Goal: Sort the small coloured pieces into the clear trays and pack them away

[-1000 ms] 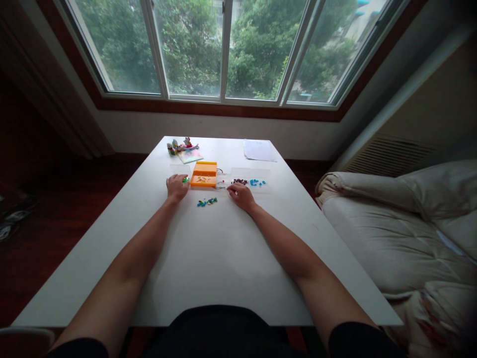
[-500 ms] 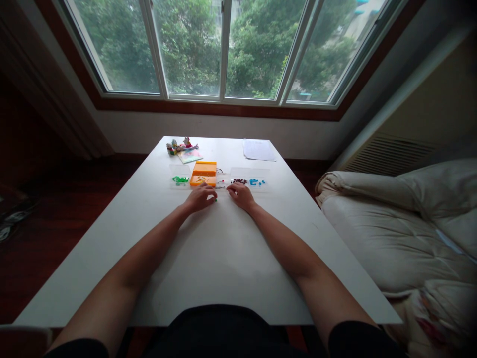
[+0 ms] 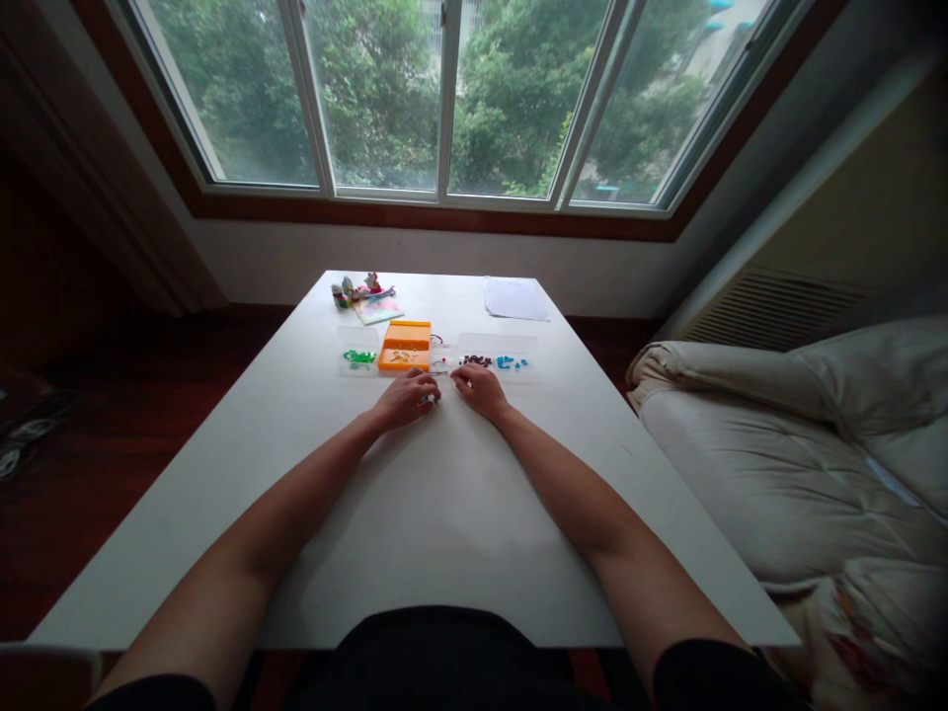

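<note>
My left hand (image 3: pixel 404 398) lies on the white table (image 3: pixel 444 513) just in front of an orange tray (image 3: pixel 404 325). Its fingers curl down over a small heap of coloured bricks (image 3: pixel 428 400), of which only a bit shows at the fingertips. My right hand (image 3: pixel 482 388) rests knuckles up beside it, fingers bent under, right before a clear tray (image 3: pixel 530 347) with brown pieces (image 3: pixel 475 360) and blue pieces (image 3: pixel 511 362). Green pieces (image 3: pixel 359 356) lie in a clear tray left of the orange one.
Small toy figures (image 3: pixel 355 289) and a colourful booklet (image 3: pixel 379 310) sit at the table's far left, a white sheet (image 3: pixel 514 297) at the far right. Pale bedding (image 3: pixel 800 444) is heaped right of the table. A large window fills the far wall.
My left hand has come from the green pieces at the left to the small heap in the middle and closed over it. My right hand has stayed put.
</note>
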Motion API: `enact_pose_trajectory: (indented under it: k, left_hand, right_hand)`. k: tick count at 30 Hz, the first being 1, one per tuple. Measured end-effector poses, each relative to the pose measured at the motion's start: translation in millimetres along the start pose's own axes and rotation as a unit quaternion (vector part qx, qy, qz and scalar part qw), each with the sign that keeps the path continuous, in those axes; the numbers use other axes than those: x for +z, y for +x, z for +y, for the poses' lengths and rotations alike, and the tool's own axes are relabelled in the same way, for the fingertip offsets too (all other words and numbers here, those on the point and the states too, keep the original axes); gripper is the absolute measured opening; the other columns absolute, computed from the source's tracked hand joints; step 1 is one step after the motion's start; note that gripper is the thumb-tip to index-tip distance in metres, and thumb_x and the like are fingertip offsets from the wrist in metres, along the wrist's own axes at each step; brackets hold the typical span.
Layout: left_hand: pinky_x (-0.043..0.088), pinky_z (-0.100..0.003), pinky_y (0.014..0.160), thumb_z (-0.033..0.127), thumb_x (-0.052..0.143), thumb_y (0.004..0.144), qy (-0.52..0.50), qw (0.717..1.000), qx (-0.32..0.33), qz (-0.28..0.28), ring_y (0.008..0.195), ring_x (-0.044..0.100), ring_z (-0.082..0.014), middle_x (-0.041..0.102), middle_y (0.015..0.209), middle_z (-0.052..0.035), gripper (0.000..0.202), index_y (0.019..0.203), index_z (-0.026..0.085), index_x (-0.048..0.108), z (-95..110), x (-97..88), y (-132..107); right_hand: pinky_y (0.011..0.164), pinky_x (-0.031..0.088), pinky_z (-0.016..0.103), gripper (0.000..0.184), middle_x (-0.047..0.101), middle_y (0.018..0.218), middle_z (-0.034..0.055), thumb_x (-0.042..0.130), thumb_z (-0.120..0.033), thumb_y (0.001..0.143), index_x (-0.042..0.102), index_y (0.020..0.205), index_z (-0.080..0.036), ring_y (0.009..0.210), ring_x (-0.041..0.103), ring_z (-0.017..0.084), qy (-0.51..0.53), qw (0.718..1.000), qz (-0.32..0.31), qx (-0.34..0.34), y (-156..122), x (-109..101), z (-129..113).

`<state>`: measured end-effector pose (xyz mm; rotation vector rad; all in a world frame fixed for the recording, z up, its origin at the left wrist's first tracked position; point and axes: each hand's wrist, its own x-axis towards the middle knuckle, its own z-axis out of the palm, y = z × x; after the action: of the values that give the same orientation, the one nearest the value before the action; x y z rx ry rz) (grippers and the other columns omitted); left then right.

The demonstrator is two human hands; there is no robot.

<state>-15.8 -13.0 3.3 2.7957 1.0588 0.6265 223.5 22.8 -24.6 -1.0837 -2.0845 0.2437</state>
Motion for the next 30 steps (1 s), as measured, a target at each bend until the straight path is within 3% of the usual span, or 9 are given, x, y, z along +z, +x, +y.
enact_pose_trajectory:
  k: [3, 7, 17, 20, 23, 27, 30]
  left_hand:
    - [0.045, -0.044, 0.103, 0.021, 0.065, 0.087, 0.001, 1.0, -0.006, 0.008, 0.118, 0.052, -0.0287, 0.069, 0.118, -0.0061, 0.025, 0.11, 0.026, 0.074, 0, 3.3, 0]
    - [0.044, -0.045, 0.104, 0.023, 0.065, 0.088, -0.004, 1.0, -0.01, 0.012, 0.122, 0.051, -0.0291, 0.07, 0.118, -0.0065, 0.017, 0.101, 0.026, 0.075, -3, 5.8, 0]
    - [0.046, -0.041, 0.096, 0.025, 0.059, 0.093, 0.005, 0.999, -0.02, 0.044, 0.109, 0.056, -0.027, 0.072, 0.104, -0.0077, 0.013, 0.094, 0.024, 0.072, 1, 2.2, 1]
    - [0.046, -0.04, 0.091, 0.027, 0.054, 0.096, 0.011, 0.991, -0.086, 0.098, 0.101, 0.06, -0.0265, 0.072, 0.098, -0.0088, 0.017, 0.096, 0.022, 0.07, -6, -4.3, -1]
    - [0.046, -0.036, 0.084, 0.028, 0.054, 0.095, -0.005, 0.969, -0.193, 0.152, 0.086, 0.065, -0.0237, 0.073, 0.092, -0.0072, 0.016, 0.096, 0.021, 0.068, -25, -15.2, -6]
    - [0.046, -0.03, 0.074, 0.032, 0.056, 0.093, -0.054, 0.898, -0.354, 0.255, 0.079, 0.067, -0.0203, 0.073, 0.088, -0.0039, 0.015, 0.1, 0.022, 0.064, -66, -33.4, -23]
    - [0.045, -0.026, 0.069, 0.034, 0.054, 0.095, -0.097, 0.847, -0.42, 0.31, 0.073, 0.065, -0.0156, 0.071, 0.086, -0.0022, 0.017, 0.102, 0.02, 0.061, -95, -41.9, -38]
  right_hand:
    - [0.08, 0.047, 0.028, 0.015, 0.071, 0.095, 0.0049, 0.06, -0.019, 0.092, 0.074, 0.095, -0.022, 0.085, 0.061, 0.018, -0.002, 1.0, -0.003, -0.001, 0, 1, 1]
    - [0.08, 0.047, 0.028, 0.015, 0.071, 0.094, 0.0047, 0.06, -0.018, 0.092, 0.074, 0.095, -0.022, 0.085, 0.061, 0.018, -0.005, 1.0, -0.001, -0.004, 1, 1, 2]
    - [0.081, 0.047, 0.028, 0.016, 0.072, 0.096, 0.0046, 0.059, -0.018, 0.093, 0.074, 0.096, -0.022, 0.086, 0.062, 0.018, -0.01, 1.0, -0.002, -0.014, 0, 1, 2]
    - [0.08, 0.047, 0.028, 0.016, 0.072, 0.095, 0.0047, 0.059, -0.017, 0.092, 0.074, 0.096, -0.022, 0.085, 0.062, 0.018, -0.012, 1.0, -0.002, -0.014, 0, 1, 1]
    - [0.081, 0.047, 0.029, 0.017, 0.072, 0.094, 0.005, 0.059, -0.017, 0.092, 0.075, 0.096, -0.022, 0.086, 0.063, 0.018, -0.014, 1.0, -0.013, -0.024, 0, 1, -2]
    - [0.087, 0.048, 0.031, 0.018, 0.071, 0.097, 0.0057, 0.062, -0.017, 0.092, 0.074, 0.104, -0.022, 0.092, 0.063, 0.02, -0.013, 0.995, -0.068, -0.074, 1, 3, -11]
    - [0.093, 0.048, 0.035, 0.026, 0.07, 0.109, 0.0081, 0.066, -0.02, 0.091, 0.072, 0.116, -0.023, 0.103, 0.061, 0.023, -0.025, 0.984, -0.119, -0.131, 0, 5, -18]
